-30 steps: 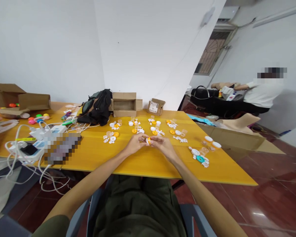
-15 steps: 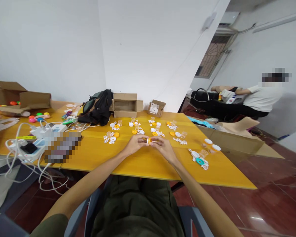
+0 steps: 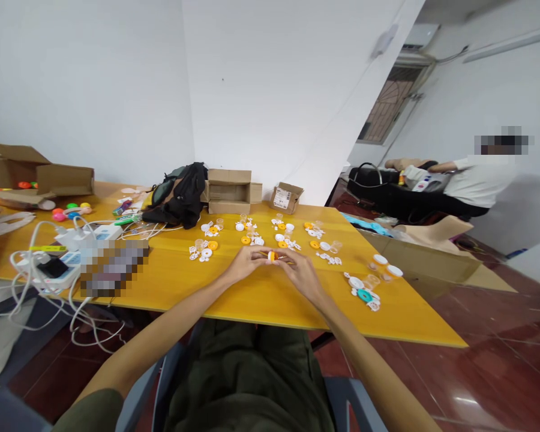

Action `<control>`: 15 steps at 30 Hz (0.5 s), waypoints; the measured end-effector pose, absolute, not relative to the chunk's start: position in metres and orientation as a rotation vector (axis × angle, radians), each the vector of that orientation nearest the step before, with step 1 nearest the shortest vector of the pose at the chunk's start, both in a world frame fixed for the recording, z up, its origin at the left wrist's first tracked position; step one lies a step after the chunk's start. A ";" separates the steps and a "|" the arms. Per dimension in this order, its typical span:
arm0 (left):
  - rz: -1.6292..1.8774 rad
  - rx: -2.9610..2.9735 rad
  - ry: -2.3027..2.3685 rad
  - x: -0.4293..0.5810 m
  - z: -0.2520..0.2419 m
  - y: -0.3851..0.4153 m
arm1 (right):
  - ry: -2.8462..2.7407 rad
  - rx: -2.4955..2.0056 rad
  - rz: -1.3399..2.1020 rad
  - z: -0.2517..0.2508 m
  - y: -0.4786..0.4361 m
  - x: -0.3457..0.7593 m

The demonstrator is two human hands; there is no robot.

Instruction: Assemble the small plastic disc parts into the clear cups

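Observation:
My left hand and my right hand meet over the middle of the yellow table. Both pinch a small orange and white plastic part between their fingertips. Just beyond them lie several little groups of white gears, orange discs and clear cups. A teal disc with white pieces lies to the right of my right hand.
Open cardboard boxes and a black bag stand at the table's far edge. White cables and chargers crowd the left side. Another person sits at the far right beside flat cardboard.
My hands have stayed together on the small part, with only slight finger shifts. The view has drifted a little.

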State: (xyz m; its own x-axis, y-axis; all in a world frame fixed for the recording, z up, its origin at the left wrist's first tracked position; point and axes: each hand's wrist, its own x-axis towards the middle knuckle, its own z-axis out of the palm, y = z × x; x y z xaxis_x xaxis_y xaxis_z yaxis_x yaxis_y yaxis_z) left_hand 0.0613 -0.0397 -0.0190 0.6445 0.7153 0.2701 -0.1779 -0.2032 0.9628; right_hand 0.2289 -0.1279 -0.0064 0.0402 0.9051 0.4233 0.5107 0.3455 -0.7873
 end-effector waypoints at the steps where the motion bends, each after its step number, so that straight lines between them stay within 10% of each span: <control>1: 0.864 1.576 0.455 0.061 -0.019 -0.040 | -1.622 -1.312 0.481 -0.006 -0.128 0.229; 15: 0.788 1.523 0.404 0.058 -0.020 -0.035 | -1.724 -1.281 0.334 -0.003 -0.128 0.229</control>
State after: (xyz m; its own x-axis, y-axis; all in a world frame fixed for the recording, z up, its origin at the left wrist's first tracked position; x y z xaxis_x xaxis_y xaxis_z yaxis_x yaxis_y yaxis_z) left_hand 0.0584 -0.0351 -0.0198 0.6992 0.6751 0.2352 -0.2035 -0.1275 0.9707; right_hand 0.2294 -0.1282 -0.0027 -0.0227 0.8589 0.5116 0.6056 0.4190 -0.6765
